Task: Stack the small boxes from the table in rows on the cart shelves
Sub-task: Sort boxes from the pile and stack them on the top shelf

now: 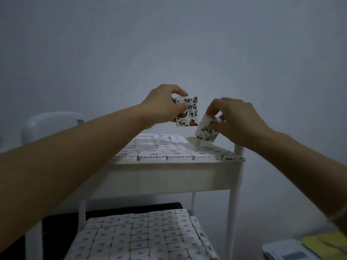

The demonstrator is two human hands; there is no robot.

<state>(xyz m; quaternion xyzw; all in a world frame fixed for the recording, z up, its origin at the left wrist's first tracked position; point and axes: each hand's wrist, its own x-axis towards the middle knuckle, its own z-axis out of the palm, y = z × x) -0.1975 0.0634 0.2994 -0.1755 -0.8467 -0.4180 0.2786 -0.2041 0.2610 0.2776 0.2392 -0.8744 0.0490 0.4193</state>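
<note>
On the cart (169,171), boxes (161,150) packed, chair (48,126) behind

Both bare forearms stretch forward and upward, closing in toward each other. The left hand (161,107) is the higher one, its fingers curled round the left edge of an upright small white box with black lettering (189,111). The right hand (238,121) sits just beside it and a little lower, back of the hand up, fingertips pinching a tilted small white box with greenish print (206,133).
</note>
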